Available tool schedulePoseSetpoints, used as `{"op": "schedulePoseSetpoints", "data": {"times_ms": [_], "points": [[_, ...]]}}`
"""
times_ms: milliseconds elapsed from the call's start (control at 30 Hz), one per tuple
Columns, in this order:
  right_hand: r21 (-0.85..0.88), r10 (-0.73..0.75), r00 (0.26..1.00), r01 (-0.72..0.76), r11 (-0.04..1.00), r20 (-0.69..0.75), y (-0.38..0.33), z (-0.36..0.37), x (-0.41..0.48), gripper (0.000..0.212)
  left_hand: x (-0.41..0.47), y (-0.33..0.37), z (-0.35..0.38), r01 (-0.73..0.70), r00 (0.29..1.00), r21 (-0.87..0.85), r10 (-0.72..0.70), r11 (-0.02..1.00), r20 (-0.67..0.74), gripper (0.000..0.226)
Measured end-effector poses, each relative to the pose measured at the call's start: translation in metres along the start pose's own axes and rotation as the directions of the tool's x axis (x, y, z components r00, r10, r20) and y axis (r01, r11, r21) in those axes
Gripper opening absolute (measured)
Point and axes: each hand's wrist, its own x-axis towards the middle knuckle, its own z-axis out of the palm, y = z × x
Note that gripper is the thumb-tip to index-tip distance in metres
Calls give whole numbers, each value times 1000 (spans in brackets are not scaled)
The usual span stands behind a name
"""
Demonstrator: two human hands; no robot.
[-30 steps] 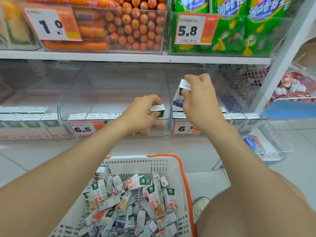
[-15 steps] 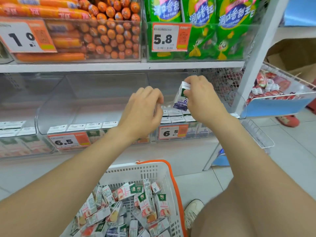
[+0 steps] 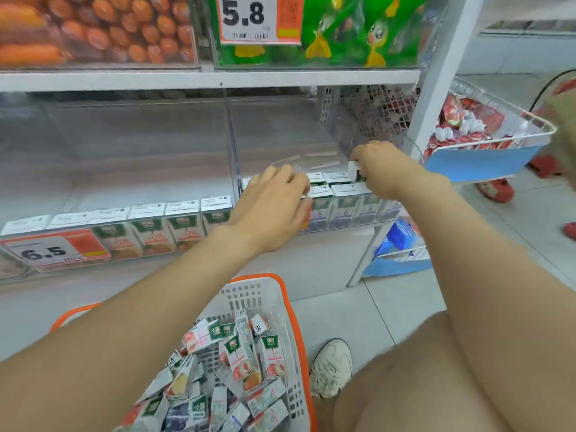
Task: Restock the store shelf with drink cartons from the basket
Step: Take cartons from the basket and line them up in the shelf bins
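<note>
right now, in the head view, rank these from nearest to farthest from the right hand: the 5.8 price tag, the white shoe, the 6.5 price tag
From the right hand:
1. 5.8 price tag, up on the shelf above, to the left.
2. White shoe, down on the floor beside the basket.
3. 6.5 price tag, far left on the lower bin.

Both arms stretched fwd toward shelf (image 3: 218,79), bare forearms. Left hand (image 3: 274,207) palm down, fingers curled, reaching under shelf board, just left of right hand. Right hand (image 3: 385,169) a bit higher & further in, wrist bent, fingers pinched round a small carton (image 3: 353,169).
</note>
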Motion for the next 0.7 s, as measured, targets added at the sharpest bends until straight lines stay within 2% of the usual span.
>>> {"op": "schedulePoseSetpoints", "data": {"times_ms": [100, 200, 267, 333, 400, 467, 500, 567, 633, 700], "points": [[62, 17, 996, -22, 998, 84, 2, 5, 3, 29, -3, 0, 5, 2, 999, 24, -1, 1000, -35, 27], [86, 49, 994, -57, 995, 95, -2, 7, 0, 14, -3, 1, 4, 5, 999, -9, -5, 1000, -31, 28], [134, 58, 998, -58, 989, 1, -13, 0, -6, 7, -3, -1, 0, -3, 1000, -66, 5, 998, 29, 31], [240, 62, 990, -30, 970, -126, -36, -14, -20, 19, -7, -5, -8, -13, 999, -149, 19, 989, 39, 31], [362, 68, 973, 17, 932, -219, -73, -28, -41, 30, -22, -11, -18, -28, 998, -203, 15, 979, -66, 24], [391, -15, 974, 104, 914, -226, -113, -32, -65, 35, -50, -16, -29, -42, 983, -218, 1, 975, -186, 19], [372, -83, 981, 143, 917, -174, -132, -31, -76, 28, -67, -19, -33, -33, 979, -235, -17, 971, -205, 18], [316, -280, 960, 257, 913, 28, -167, -19, -96, 8, -108, -27, -33, 10, 991, -266, -45, 964, -123, 17], [322, -466, 849, 381, 867, 250, -199, -2, -113, 10, -150, -37, -21, 93, 994, -275, -75, 957, 76, 17], [334, -552, 721, 444, 832, 418, -226, 24, -124, 9, -190, -47, -3, 183, 951, -253, -106, 950, 290, 12]]}}
